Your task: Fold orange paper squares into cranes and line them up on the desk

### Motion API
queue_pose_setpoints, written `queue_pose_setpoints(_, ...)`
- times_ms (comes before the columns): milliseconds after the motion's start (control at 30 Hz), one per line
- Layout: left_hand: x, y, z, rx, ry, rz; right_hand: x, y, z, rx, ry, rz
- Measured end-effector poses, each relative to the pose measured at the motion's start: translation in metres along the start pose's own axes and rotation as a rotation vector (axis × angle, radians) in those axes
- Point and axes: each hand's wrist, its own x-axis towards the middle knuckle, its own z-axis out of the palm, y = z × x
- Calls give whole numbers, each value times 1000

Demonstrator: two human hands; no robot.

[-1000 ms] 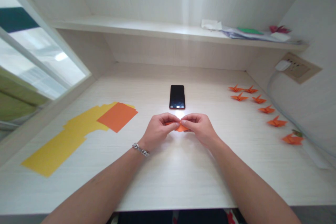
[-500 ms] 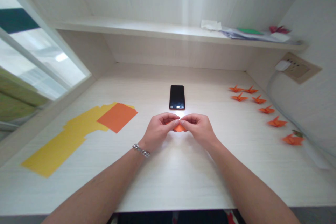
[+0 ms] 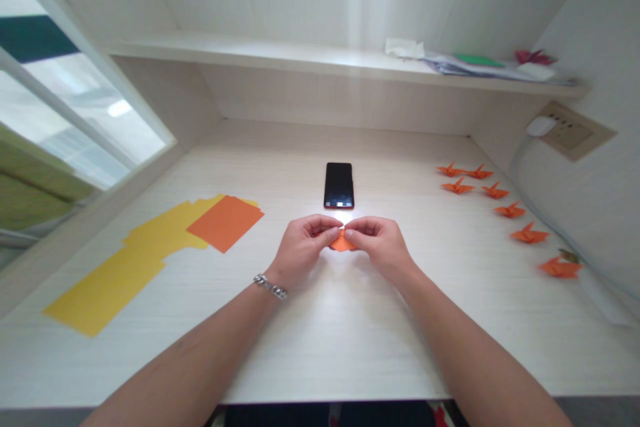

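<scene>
A small folded piece of orange paper (image 3: 343, 242) is pinched between both hands above the middle of the desk. My left hand (image 3: 306, 243), with a chain bracelet (image 3: 271, 287) at its wrist, grips the paper's left side between thumb and fingers. From the other side my right hand (image 3: 380, 243) pinches it the same way, the two thumbs close together. Fingers cover much of the paper, so its full shape is hidden. Just beyond the hands lies a black phone (image 3: 339, 185).
On the left, yellow paper sheets (image 3: 107, 290) lie overlapped, with orange paper (image 3: 226, 223) on top. Several orange paper cranes (image 3: 530, 233) line the right side, beside a cable (image 3: 550, 213) from the wall socket (image 3: 573, 130). A shelf (image 3: 250, 53) with papers spans the back.
Both hands stay in nearly the same place on the orange paper; the thumbs have shifted slightly and a bit more of the paper shows. The whole view has moved very slightly.
</scene>
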Motion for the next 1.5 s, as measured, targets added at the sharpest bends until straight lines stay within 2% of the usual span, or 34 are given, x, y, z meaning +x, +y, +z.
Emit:
queue_pose_setpoints(267,0,-2,0,-174,-19,-72,0,-2,-3,-81,32,-70)
queue_pose_setpoints(400,0,-1,0,-74,-21,-43,0,0,-3,-71,11,-92)
queue_pose_setpoints(600,0,0,2,-29,46,-5,1,1,-5,4,-44,-35)
queue_pose_setpoints(933,-2,1,2,-33,23,-2,-1,-2,-5,-131,-23,-120)
queue_pose_setpoints(1300,0,-3,0,22,37,22,2,0,-8,-113,-43,-86)
queue_pose_setpoints(1500,-1,-1,3,55,44,27,1,-1,-7,-160,-31,-127)
